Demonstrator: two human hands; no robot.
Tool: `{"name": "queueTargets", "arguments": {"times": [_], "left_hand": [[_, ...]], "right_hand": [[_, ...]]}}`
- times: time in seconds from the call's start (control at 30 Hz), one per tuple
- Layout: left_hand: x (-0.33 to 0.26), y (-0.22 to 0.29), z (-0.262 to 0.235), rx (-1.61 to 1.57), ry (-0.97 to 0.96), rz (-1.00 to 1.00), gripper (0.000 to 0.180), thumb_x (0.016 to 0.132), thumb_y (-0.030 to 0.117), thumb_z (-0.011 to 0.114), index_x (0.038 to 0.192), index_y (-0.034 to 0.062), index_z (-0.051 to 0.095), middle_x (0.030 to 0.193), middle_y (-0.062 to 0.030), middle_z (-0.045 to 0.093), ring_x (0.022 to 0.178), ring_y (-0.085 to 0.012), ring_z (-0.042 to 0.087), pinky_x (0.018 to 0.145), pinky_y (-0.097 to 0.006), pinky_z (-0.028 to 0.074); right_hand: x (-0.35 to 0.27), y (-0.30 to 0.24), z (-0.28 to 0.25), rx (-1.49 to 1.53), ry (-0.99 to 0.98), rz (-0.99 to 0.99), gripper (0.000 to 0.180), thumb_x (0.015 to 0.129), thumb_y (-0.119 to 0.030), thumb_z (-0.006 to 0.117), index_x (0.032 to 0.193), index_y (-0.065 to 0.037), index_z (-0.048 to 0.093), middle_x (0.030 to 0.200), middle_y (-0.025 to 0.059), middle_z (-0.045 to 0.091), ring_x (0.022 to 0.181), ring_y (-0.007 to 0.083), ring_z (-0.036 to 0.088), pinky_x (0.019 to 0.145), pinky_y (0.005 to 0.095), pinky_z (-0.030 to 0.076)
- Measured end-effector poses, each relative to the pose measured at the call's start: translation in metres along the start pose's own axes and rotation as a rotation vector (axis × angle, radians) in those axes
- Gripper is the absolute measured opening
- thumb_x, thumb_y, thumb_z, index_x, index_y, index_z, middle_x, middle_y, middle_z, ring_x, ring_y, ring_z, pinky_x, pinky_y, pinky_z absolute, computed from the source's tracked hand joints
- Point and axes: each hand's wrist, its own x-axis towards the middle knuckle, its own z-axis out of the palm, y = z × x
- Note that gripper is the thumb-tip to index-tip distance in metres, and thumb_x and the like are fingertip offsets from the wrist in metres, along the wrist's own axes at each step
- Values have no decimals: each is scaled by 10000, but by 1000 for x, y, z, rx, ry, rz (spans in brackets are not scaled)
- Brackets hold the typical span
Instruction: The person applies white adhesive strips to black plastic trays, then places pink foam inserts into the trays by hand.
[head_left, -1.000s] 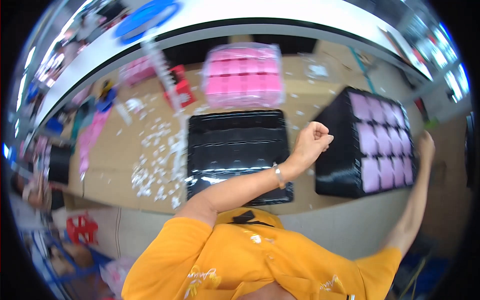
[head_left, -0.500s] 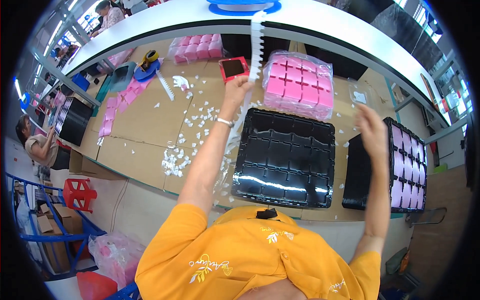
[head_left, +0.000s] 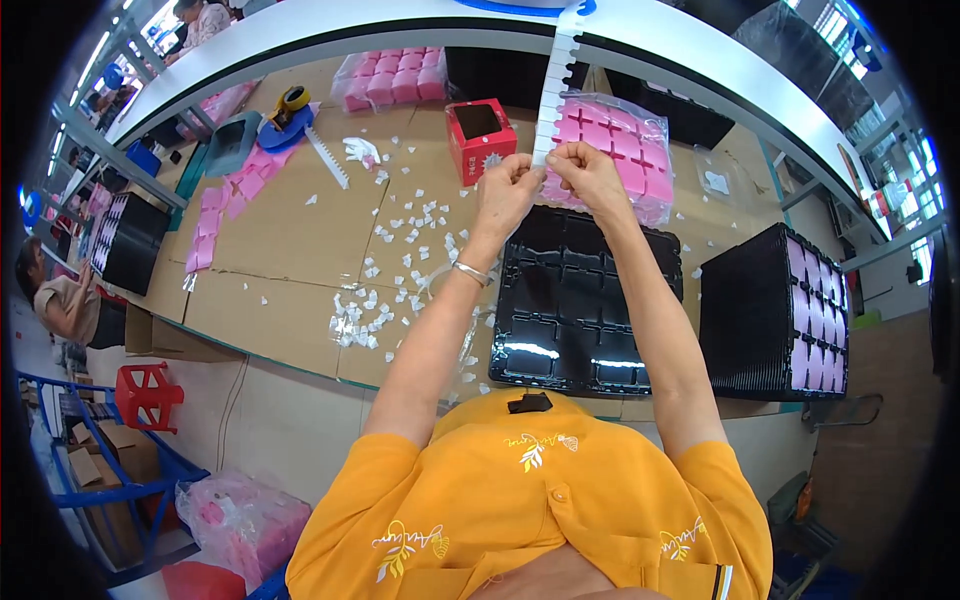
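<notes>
A white strip with a notched edge (head_left: 553,95) hangs from the blue reel (head_left: 520,8) on the raised shelf. My left hand (head_left: 508,200) is closed in a pinch on the strip's lower part. Beside it, my right hand (head_left: 598,185) pinches at the strip's edge, its fingertips close to the left ones; anything small between them is hidden. Under my forearms a black moulded tray (head_left: 570,300) lies on the cardboard-covered table (head_left: 290,240). Just behind my hands sit pink blocks in clear wrap (head_left: 625,150).
A red box (head_left: 480,140) stands left of the strip. Small white scraps (head_left: 365,320) litter the table. Stacked black trays with pink pieces (head_left: 775,310) stand at right. A tape roll (head_left: 293,98), blue disc and pink sheets lie far left. The white shelf (head_left: 400,28) crosses overhead.
My right hand has come from above the right-hand stack to meet the left at the strip. The left hand has shifted slightly right and down. My view has shifted too.
</notes>
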Motion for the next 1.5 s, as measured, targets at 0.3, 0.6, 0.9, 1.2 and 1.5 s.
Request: {"name": "queueTargets", "arguments": {"times": [0.3, 0.6, 0.9, 1.2, 1.5], "left_hand": [[-4, -1, 1, 80, -21, 41, 177, 894, 69, 633, 1041, -26, 661, 914, -51, 697, 819, -86, 638, 744, -227, 497], [1, -2, 4, 637, 276, 802, 58, 770, 2, 631, 816, 16, 599, 756, -146, 603, 764, -340, 591, 757, -421, 459], [20, -18, -16, 448, 230, 434, 97, 838, 51, 597, 882, -36, 609, 778, -152, 675, 681, -286, 670, 608, -387, 523], [18, -20, -26, 2, 97, 140, 188, 915, 81, 522, 1034, -37, 608, 812, -85, 706, 668, -115, 673, 616, -285, 553], [12, -10, -24, 32, 93, 128, 203, 954, 140, 527, 1067, 5, 626, 800, -34, 683, 624, -71, 606, 578, -223, 488]], "right_hand": [[1, 4, -4, -16, -59, 51, 230, 838, -255, 707, 898, -44, 639, 688, -39, 537, 575, 42, 453, 499, 199, 338], [2, -7, 8, -250, 76, 104, 260, 770, -246, 682, 751, 12, 677, 620, 2, 569, 518, 98, 475, 486, 275, 369], [6, 35, -12, 21, -31, 364, 178, 740, -224, 697, 743, -65, 617, 608, -30, 483, 451, 54, 387, 386, 231, 262], [17, 148, 12, -606, -378, 234, 228, 763, -249, 681, 854, -42, 708, 838, 91, 689, 813, 230, 643, 788, 355, 499], [-7, 132, 31, -1123, -217, 365, 441, 798, -451, 685, 930, -33, 725, 998, 201, 694, 984, 333, 663, 851, 411, 515]]}}
